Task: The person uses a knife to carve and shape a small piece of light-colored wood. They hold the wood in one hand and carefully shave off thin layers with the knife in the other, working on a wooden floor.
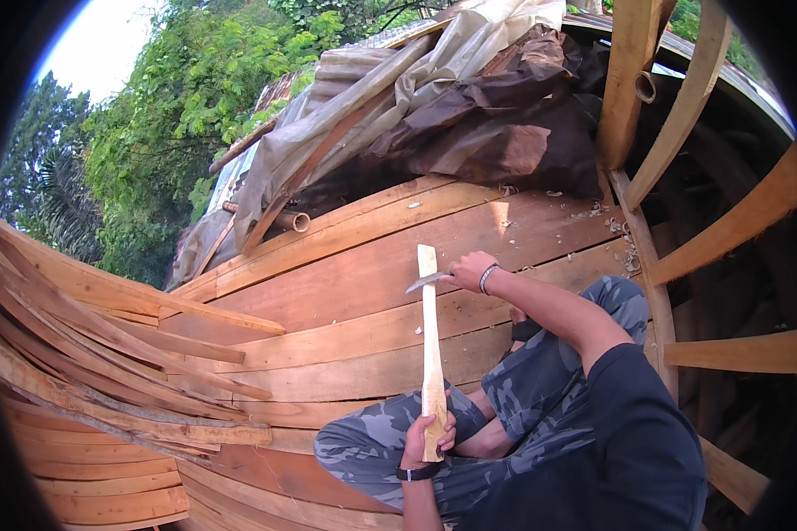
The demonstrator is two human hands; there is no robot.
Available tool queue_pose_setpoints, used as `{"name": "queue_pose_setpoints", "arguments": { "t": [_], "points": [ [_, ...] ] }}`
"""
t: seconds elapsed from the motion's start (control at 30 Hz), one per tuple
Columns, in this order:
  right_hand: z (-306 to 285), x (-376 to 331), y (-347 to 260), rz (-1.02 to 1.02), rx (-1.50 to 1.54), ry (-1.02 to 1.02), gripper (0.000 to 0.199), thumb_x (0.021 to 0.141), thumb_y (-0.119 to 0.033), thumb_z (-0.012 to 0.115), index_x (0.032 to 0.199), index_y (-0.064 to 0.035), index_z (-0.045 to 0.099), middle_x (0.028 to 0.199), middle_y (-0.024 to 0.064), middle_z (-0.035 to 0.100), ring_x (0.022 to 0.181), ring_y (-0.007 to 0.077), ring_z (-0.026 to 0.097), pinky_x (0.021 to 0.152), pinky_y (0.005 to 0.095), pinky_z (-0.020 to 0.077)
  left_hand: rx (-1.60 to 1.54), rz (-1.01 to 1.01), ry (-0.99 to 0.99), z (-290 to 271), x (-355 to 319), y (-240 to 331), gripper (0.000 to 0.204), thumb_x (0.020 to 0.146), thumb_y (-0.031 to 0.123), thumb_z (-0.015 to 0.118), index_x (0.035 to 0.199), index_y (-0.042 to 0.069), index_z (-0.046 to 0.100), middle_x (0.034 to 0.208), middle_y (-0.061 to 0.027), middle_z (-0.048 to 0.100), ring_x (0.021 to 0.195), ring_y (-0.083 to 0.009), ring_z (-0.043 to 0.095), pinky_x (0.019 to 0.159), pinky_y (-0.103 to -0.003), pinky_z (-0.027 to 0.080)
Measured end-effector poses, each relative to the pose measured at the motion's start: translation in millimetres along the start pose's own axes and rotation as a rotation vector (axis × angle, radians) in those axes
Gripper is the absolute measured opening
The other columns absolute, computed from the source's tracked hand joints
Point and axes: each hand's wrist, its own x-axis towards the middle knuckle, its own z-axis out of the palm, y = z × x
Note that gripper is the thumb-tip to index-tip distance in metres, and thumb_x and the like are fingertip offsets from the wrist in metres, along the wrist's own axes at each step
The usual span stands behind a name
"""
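A long, pale piece of carved wood (429, 341) stands out from my lap across the plank floor, broad at the near end and narrower farther off. My left hand (428, 435) is wrapped round its near end. Near its far end my right hand (469, 271) grips a knife, whose grey blade (426, 281) lies across the wood. The knife's handle is hidden inside my fingers. My legs, in grey camouflage trousers (540, 363), are folded beneath the work.
Wood shavings (630, 248) lie scattered on the planks (354, 341). A stack of curved boards (115, 354) rises at the left. Upright timber ribs (726, 217) stand along the right. Brown and grey tarpaulins (496, 133) cover the far side, with a bamboo pole (294, 221) beneath.
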Motion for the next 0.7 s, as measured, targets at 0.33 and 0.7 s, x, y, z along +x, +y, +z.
{"name": "queue_pose_setpoints", "arguments": {
  "t": [0.33,0.7],
  "points": [
    [5.9,8.5,9.5,0.14,0.071,0.045,0.059,0.099,-0.057,0.038,0.097,-0.0067,0.069,0.086,0.0197,0.072,0.083,0.0362,0.071,0.075,0.0473,0.0566,0.064,0.035,0.022,-4.7,3.5,-0.8,0.061,0.095,0.022,0.044,0.152,0.008,0.026,0.085,-0.01,0.047,0.056,-0.0128,0.043,0.051,-0.026,0.04],
    [19.8,9.3,28.3,0.11,0.017,0.148,0.059,0.1,-0.057,0.037,0.093,-0.0063,0.067,0.077,0.0203,0.07,0.075,0.0379,0.07,0.067,0.0481,0.0564,0.056,-0.007,0.013,1.6,12.8,1.0,0.059,0.096,0.022,0.043,0.151,0.008,0.027,0.084,-0.0093,0.047,0.056,-0.0126,0.042,0.051,-0.025,0.039]
  ]
}}
